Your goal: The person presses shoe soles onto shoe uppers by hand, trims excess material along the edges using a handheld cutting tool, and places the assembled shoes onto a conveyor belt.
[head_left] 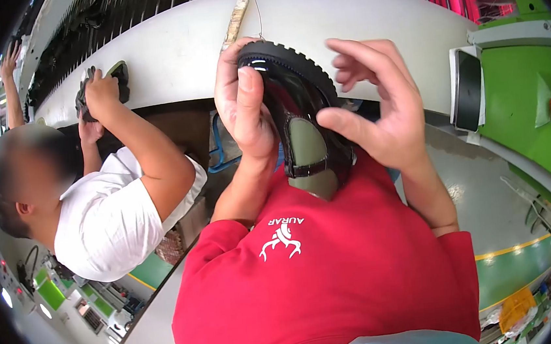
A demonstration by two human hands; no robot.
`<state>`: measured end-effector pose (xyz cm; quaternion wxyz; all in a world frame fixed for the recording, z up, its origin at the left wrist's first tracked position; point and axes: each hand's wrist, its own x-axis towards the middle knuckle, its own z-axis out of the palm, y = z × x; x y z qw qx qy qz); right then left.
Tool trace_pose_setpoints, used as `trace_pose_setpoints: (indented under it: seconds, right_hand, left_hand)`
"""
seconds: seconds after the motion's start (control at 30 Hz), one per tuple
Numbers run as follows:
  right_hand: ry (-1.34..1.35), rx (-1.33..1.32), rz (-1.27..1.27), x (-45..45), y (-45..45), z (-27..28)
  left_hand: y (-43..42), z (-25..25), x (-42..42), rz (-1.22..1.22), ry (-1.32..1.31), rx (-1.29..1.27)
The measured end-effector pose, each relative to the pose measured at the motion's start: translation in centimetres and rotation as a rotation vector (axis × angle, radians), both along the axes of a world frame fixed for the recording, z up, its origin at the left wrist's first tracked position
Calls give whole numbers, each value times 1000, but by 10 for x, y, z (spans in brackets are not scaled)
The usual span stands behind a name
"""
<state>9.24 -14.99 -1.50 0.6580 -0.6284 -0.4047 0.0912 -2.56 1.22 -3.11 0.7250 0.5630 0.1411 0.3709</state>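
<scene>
A glossy black shoe (298, 98) with a ridged black sole and olive-green panels is held upright in front of my red shirt, its sole side facing up and away. My left hand (243, 103) grips it from the left, thumb pressed on the shoe near the sole. To the right of the shoe, my right hand (377, 101) is raised with its fingers apart and curved, holding nothing. Its thumb is close to the shoe's side; whether it touches is hard to tell.
Beyond my hands runs a white table (314, 11) with a worn, wrapped stick (236, 19) on it. At the left a co-worker (109, 213) handles another dark shoe (122, 80). A green machine (517, 92) with a red button stands at the right.
</scene>
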Motion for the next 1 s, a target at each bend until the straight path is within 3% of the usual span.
trace_pose_setpoints:
  seconds: [0.17,0.27,0.37,0.47,0.63,0.73,0.8,0.9,1.0]
  right_hand:
    - [312,157,267,-1,17,-30]
    - [301,149,239,-2,17,-34]
    - [545,157,224,-9,16,-27]
    - [251,36,128,-6,2,-16]
    - [42,-40,-32,-7,-4,-7]
    - [57,-18,67,4,-13,-2]
    - [173,-49,354,18,-35,3]
    - [-28,-134,364,20,-59,8]
    - [-202,16,126,22,-55,-11]
  left_hand:
    - [-10,0,-2,-69,-93,-124]
    - [-6,2,-4,-61,-69,-110]
    - [-7,5,-3,-55,-53,-92]
    - [-10,4,2,-46,-60,-38]
    - [-12,-1,15,-54,-24,-71]
    - [-9,3,25,-42,8,-192]
    - [7,-4,31,-22,32,-353]
    - [10,20,47,-53,-58,-627]
    - [6,9,55,-7,63,-628]
